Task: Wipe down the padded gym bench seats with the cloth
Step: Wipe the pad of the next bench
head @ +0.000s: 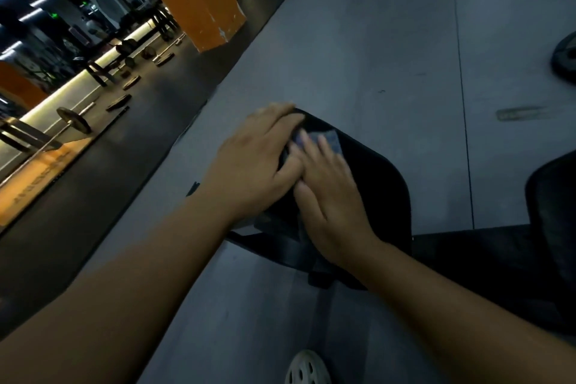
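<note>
Over grey floor (405,40) the seat (380,184) runs away lengthwise; left hand (258,159) and right hand (330,196) press cloth (331,138), fingers (311,148) flat.

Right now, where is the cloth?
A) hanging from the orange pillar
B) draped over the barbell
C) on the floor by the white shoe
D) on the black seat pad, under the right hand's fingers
D: the blue-grey cloth lies on the black seat pad, pressed under the straight fingers of the right hand, with the left hand resting beside it.

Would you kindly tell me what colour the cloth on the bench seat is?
Blue-grey cloth, seen best in the head view, on the black seat.
</note>
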